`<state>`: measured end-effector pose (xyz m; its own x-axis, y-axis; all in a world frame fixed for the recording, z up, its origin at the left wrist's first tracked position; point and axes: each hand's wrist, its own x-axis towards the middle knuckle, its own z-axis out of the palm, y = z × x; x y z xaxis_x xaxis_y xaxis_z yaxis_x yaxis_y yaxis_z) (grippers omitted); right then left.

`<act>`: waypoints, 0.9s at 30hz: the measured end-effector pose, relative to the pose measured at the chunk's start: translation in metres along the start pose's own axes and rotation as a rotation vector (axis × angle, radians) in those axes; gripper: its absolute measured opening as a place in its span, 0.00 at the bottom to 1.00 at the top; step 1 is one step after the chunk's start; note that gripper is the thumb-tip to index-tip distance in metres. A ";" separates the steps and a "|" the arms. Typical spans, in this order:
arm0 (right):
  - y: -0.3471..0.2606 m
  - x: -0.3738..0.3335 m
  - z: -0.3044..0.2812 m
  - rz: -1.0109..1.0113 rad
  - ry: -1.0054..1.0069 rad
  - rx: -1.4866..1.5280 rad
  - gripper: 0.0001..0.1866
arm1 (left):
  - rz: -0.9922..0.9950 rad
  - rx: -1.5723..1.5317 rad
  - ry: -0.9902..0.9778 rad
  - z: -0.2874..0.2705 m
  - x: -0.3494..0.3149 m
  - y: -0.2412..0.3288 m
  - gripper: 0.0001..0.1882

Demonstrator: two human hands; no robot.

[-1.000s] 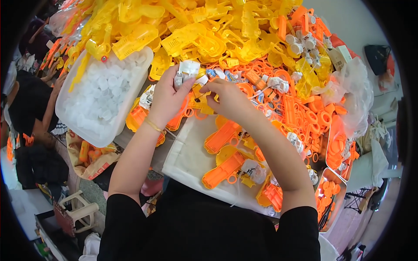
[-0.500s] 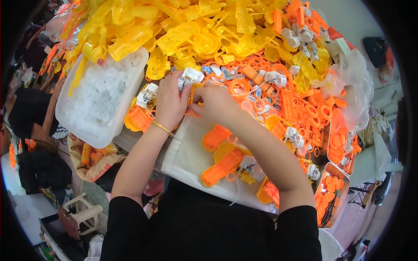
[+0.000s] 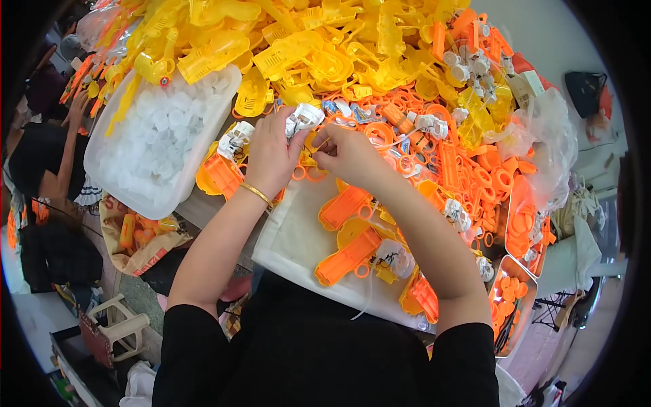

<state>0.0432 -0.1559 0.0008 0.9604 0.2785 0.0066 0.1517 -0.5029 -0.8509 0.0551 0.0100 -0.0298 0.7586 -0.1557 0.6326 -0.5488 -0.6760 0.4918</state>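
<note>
My left hand (image 3: 270, 152), with a gold bangle at its wrist, is closed round a yellow plastic toy shell with a white mechanism (image 3: 304, 119) on it. Most of that shell is hidden behind the fingers. Just to its right, my right hand (image 3: 347, 157) has thumb and fingers curled in a pinch beside the shell; what they hold is too small to make out. Nearer me, several orange-and-yellow toy bodies (image 3: 349, 256) lie on a white padded cloth (image 3: 288, 234). Another body with a white mechanism (image 3: 235, 139) rests left of my left hand.
A white tub (image 3: 102, 178) of translucent caps stands at the left. Yellow shells (image 3: 298, 57) are heaped at the back. Loose orange parts (image 3: 451, 163) spread across the right, and a metal tray (image 3: 534, 288) holds orange discs. Another person's arm (image 3: 70, 139) shows far left.
My right hand has moved slightly right and its pinched fingers show more clearly. The left hand keeps its hold on the shell. The whole view has shifted a little.
</note>
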 end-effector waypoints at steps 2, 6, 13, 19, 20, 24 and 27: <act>0.000 0.001 0.000 -0.010 -0.047 -0.068 0.09 | -0.007 0.042 -0.025 -0.005 0.000 0.002 0.21; -0.010 -0.006 -0.001 -0.021 -0.178 -0.274 0.10 | -0.007 0.082 -0.089 -0.012 -0.008 0.008 0.21; -0.011 -0.014 0.014 -0.011 -0.175 -0.282 0.10 | -0.095 0.021 -0.092 -0.023 -0.031 0.022 0.21; -0.028 -0.039 0.024 0.114 -0.344 -0.138 0.09 | -0.091 -0.064 -0.182 -0.051 -0.060 0.018 0.22; -0.029 -0.041 0.026 0.077 -0.291 -0.187 0.09 | -0.060 -0.054 -0.188 -0.055 -0.061 0.017 0.23; -0.038 -0.048 0.025 0.138 -0.263 -0.237 0.09 | -0.054 -0.066 -0.218 -0.057 -0.059 0.024 0.22; -0.044 -0.044 0.022 0.374 -0.301 0.035 0.09 | 0.025 0.034 -0.118 -0.058 -0.061 0.024 0.21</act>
<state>-0.0113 -0.1279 0.0262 0.8363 0.3108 -0.4516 -0.2046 -0.5874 -0.7830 -0.0246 0.0454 -0.0220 0.7820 -0.2550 0.5688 -0.5574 -0.6944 0.4551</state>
